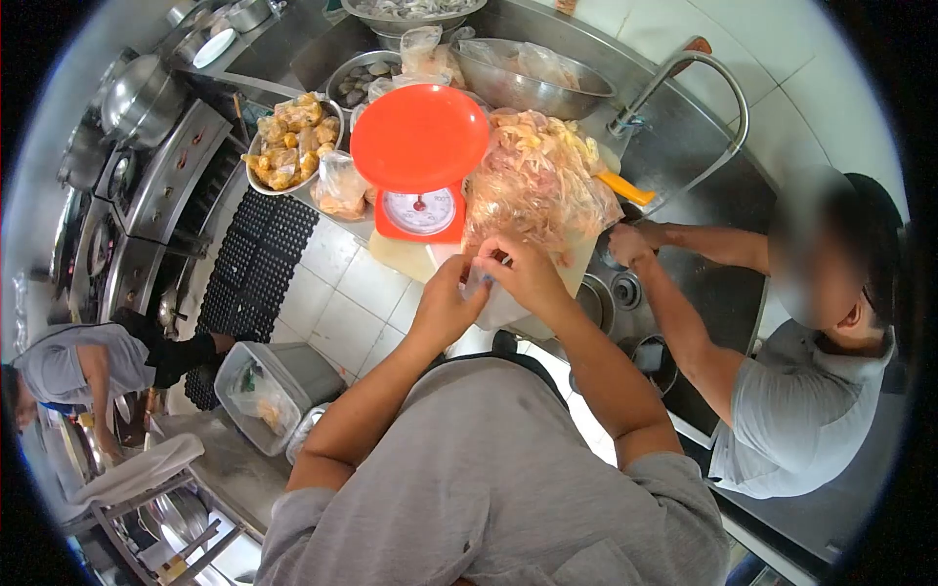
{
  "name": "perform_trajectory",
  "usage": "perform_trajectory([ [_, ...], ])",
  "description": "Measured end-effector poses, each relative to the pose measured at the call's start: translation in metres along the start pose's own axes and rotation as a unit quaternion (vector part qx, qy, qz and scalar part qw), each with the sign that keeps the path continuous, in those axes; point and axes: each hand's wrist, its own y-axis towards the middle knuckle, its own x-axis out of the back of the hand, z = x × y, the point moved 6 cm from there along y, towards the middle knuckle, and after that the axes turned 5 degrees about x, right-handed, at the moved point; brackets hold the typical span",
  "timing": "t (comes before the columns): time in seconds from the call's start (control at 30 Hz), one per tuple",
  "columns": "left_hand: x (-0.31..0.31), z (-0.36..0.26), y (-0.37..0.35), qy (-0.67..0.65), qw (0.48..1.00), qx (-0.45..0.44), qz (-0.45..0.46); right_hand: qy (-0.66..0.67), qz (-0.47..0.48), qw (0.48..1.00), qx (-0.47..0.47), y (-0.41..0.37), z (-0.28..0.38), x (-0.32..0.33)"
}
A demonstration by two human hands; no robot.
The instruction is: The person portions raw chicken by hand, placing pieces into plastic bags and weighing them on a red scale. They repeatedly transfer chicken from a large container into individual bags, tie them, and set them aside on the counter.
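Observation:
Close in front of my body, my left hand (pixel 449 299) and my right hand (pixel 528 277) pinch a small clear plastic bag (pixel 477 280) between them. Just beyond my fingers lies a big pile of raw, pale pink and yellow meat (pixel 537 190), which looks like chicken, on a cutting board (pixel 583 256). To its left stands a red kitchen scale (pixel 420 213) with a round dial and a red pan (pixel 420 137) on top. A yellow knife handle (pixel 625 188) sticks out at the right of the pile.
Left of the scale are a filled clear bag (pixel 340 186) and a bowl (pixel 256 178) of yellow bagged food. Metal bowls (pixel 532 83) stand behind. At the right, a co-worker (pixel 801 410) works at the sink (pixel 718 283) under a curved faucet (pixel 740 98). Another person (pixel 83 366) bends at lower left near a grey bin (pixel 318 376).

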Motion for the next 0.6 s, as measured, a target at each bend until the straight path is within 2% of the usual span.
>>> perform_trajectory([
  [0.07,0.003,0.003,0.004,0.065,0.997,-0.035,-0.005,0.078,-0.005,0.997,-0.004,0.002,0.001,0.003],
  [0.1,0.005,0.003,0.006,0.098,0.994,-0.052,-0.008,0.093,-0.048,0.994,0.003,0.002,-0.001,0.008],
  [0.17,0.012,0.006,0.008,0.056,0.997,-0.025,-0.036,0.126,-0.133,0.983,0.018,-0.002,-0.009,0.012],
  [0.27,0.019,0.015,0.012,0.007,0.998,0.052,-0.037,0.205,-0.124,0.961,-0.137,-0.018,-0.043,0.000],
  [0.37,0.013,0.032,0.018,-0.039,0.992,0.118,-0.009,0.171,-0.025,0.972,-0.162,-0.033,-0.048,-0.024],
  [0.47,0.006,0.033,0.018,-0.074,0.984,0.163,0.018,0.207,0.027,0.956,-0.204,-0.040,-0.035,-0.040],
  [0.6,-0.002,0.035,0.014,-0.166,0.964,0.199,0.064,0.245,0.030,0.946,-0.210,-0.046,-0.042,-0.049],
])
